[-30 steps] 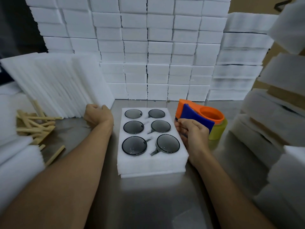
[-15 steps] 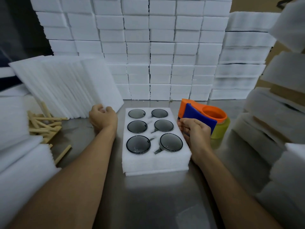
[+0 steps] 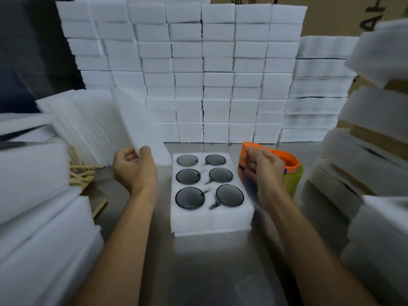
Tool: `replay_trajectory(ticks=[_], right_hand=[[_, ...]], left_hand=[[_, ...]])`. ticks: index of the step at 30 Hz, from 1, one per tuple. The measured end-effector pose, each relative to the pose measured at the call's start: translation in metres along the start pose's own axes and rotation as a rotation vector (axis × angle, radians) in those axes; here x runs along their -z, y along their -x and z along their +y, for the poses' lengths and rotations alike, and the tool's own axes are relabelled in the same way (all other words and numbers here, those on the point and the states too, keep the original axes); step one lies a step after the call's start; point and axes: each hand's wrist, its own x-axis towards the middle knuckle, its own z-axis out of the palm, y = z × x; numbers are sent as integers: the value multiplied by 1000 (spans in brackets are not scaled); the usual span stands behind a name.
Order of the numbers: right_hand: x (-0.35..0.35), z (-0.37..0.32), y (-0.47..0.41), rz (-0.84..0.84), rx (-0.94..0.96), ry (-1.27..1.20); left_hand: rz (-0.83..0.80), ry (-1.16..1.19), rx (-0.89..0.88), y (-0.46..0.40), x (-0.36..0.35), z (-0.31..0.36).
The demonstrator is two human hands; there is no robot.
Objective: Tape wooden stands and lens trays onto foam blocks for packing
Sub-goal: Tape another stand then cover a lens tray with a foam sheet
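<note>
The lens tray (image 3: 212, 195), a white foam block with six round pockets in two columns, lies flat on the metal table (image 3: 198, 272) at the centre of the view, between the two forearms. Each pocket holds a dark round lens (image 3: 189, 198); the pair nearest the person is the largest, the far pair the smallest. Small grey handles show on the right-column lenses.

The left hand (image 3: 134, 168) is just left of the tray, apart from it. Its thumb and curled fingers pinch the lower corner of a thin white foam sheet (image 3: 136, 122), which stands tilted at the front of a leaning row of like sheets (image 3: 88, 120).

The right hand (image 3: 262, 168) is just right of the tray's far corner. Its fingers are curled over the orange and blue tape dispenser (image 3: 287, 160), which carries a yellowish roll of tape (image 3: 294, 180). The hand and the dispenser's blue part are blurred (how tightly the fingers close cannot be read with certainty), but the fingers wrap its near end.

Wooden sticks (image 3: 81, 173) lie in a loose pile on the table to the left, partly hidden behind stacked foam (image 3: 33, 195). A wall of stacked white foam blocks (image 3: 209, 74) fills the back of the table. Further foam stacks (image 3: 375, 173) stand at the right, with brown cardboard (image 3: 331, 16) behind them.
</note>
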Motion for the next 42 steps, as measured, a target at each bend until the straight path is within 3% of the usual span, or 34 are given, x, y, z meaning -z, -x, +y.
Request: replay_trajectory(ticks=[5, 10, 15, 18, 24, 29, 32, 37, 42], right_hand=[[-11, -33, 6, -165, 137, 157], [-18, -41, 10, -309, 82, 343], [-21, -47, 13, -323, 25, 190], [-17, -52, 12, -278, 45, 99], [-12, -49, 13, -387, 41, 218], [-13, -46, 14, -289, 43, 344], [-11, -45, 13, -229, 34, 282], [-4, -38, 7, -244, 60, 328], [-2, -17, 0, -252, 36, 459]], left_hand=[[-102, 24, -19, 4, -7, 40], [-224, 33, -40, 12, -8, 70], [-626, 6, 197, 21, -8, 77], [-752, -51, 343, 21, -6, 72], [-733, -21, 331, 16, -4, 55], [-791, -136, 340, 14, -1, 49], [-826, -188, 338, 11, 0, 49], [-936, -296, 393, 8, 4, 50], [-857, -492, 323, 10, 4, 42]])
